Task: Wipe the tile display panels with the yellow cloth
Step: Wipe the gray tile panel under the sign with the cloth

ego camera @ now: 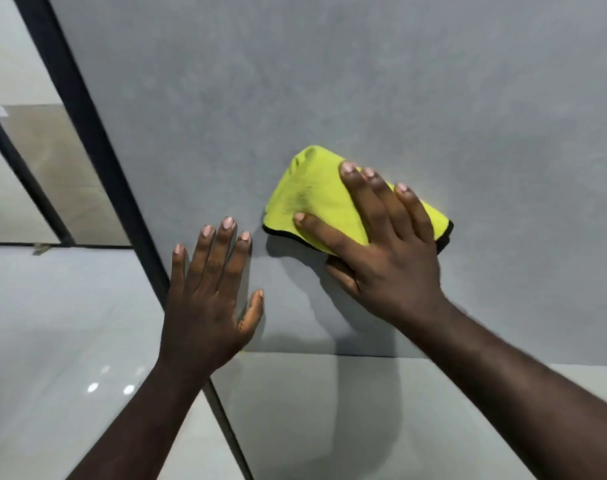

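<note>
The right hand (pixel 388 265) presses the yellow cloth (pixel 312 195) flat on the grey tile panel (pixel 330 81), at the centre of the frame. Its fingers (pixel 361 199) are straight and spread apart on the cloth. The left hand (pixel 208 306), fingers straight and slightly apart, lies flat on the panel at lower centre, beside the black frame (pixel 87 116).

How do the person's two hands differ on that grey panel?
The left hand lies bare on the grey tile panel, while the right hand presses a yellow cloth against it. The left hand sits beside the panel's dark frame; the right hand is further in and higher. The left fingers lie close together; the right fingers are spread. Both hands are flat, fingers straight.
</note>
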The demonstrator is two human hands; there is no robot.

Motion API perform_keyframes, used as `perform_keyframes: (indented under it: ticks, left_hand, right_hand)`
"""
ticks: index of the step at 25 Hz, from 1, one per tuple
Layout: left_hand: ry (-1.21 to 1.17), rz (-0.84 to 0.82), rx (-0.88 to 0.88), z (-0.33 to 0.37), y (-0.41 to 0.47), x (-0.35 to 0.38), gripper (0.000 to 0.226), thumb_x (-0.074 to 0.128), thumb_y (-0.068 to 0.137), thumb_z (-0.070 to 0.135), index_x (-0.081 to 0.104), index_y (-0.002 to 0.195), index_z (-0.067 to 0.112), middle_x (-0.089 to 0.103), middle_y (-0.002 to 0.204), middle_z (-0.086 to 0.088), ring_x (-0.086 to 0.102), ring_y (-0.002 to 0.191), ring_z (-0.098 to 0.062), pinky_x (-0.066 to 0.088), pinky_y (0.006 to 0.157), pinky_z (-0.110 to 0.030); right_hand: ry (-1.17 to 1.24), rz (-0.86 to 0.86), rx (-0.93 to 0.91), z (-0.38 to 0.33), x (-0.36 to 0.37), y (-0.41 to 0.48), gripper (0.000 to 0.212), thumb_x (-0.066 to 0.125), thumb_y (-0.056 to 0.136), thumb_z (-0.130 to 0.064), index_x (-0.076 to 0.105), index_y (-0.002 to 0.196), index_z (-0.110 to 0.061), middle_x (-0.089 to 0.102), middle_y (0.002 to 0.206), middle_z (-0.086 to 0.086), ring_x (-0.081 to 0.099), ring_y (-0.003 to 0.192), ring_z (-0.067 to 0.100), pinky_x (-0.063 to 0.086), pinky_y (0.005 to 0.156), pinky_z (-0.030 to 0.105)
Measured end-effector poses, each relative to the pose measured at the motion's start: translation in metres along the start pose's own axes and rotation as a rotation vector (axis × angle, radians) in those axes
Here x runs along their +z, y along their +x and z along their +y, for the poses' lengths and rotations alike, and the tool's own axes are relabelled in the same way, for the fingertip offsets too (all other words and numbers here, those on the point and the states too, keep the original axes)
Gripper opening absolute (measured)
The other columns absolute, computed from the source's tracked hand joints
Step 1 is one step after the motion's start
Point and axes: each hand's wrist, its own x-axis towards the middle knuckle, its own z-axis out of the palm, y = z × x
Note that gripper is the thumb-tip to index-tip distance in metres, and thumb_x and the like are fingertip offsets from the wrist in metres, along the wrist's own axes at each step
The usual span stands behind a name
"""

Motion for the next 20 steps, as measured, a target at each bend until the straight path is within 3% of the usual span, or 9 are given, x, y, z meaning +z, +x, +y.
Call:
perform_keyframes:
  ticks: [3,6,9,14,16,20]
  left_hand:
    - [-0.111,-0.037,-0.096,-0.006,-0.019,0.001,0.077,0.066,0.096,0.02,0.036,0.164,-0.001,0.026,0.176,-0.022,0.025,0.163,-0.04,0.028,0.127,-0.068]
    - [-0.157,-0.067,-0.145,0.002,-0.034,0.008,0.061,0.059,0.097,0.01,0.045,0.155,-0.006,0.033,0.17,-0.029,0.033,0.157,-0.046,0.03,0.127,-0.065]
    - [-0.216,-0.094,-0.021,0.027,-0.041,0.017,0.058,0.059,0.099,0.016,0.048,0.153,-0.004,0.039,0.166,-0.028,0.036,0.154,-0.046,0.023,0.131,-0.055]
    - [-0.388,-0.008,0.34,0.125,-0.005,0.049,0.053,0.067,0.099,0.017,0.059,0.149,-0.002,0.049,0.162,-0.024,0.045,0.151,-0.041,0.031,0.128,-0.054]
    - [-0.465,0.031,0.462,0.189,0.023,0.058,0.048,0.068,0.1,0.018,0.066,0.144,-0.001,0.053,0.16,-0.022,0.05,0.148,-0.04,0.035,0.126,-0.056]
    - [-0.678,0.049,0.648,0.33,0.089,0.069,0.044,0.066,0.1,0.02,0.07,0.139,0.001,0.056,0.158,-0.019,0.055,0.144,-0.038,0.037,0.125,-0.055]
  right_hand:
    - [0.083,0.033,-0.005,-0.022,0.014,-0.006,0.055,0.061,0.101,-0.039,0.05,0.154,-0.045,0.033,0.167,0.016,0.037,0.156,0.033,0.034,0.123,0.053]
    - [0.079,-0.182,-0.284,-0.02,0.028,-0.077,0.052,0.059,0.105,-0.027,0.052,0.154,-0.044,0.037,0.168,0.011,0.038,0.156,0.03,0.035,0.123,0.05]
    - [0.082,-0.312,-0.279,0.019,0.012,-0.15,0.058,0.07,0.098,-0.016,0.06,0.148,-0.043,0.046,0.164,0.009,0.048,0.15,0.03,0.04,0.117,0.049]
    - [0.084,-0.352,0.201,0.094,-0.049,-0.202,0.058,0.084,0.09,-0.025,0.057,0.138,-0.044,0.061,0.14,0.02,0.06,0.117,0.043,0.048,0.09,0.047]
    - [0.064,-0.36,0.401,0.135,-0.09,-0.223,0.055,0.081,0.087,-0.023,0.059,0.134,-0.039,0.056,0.143,0.023,0.058,0.117,0.047,0.05,0.088,0.051]
    - [-0.01,-0.203,0.89,0.204,-0.19,-0.271,0.065,0.078,0.074,-0.016,0.062,0.132,-0.041,0.042,0.149,0.002,0.052,0.125,0.031,0.053,0.094,0.045]
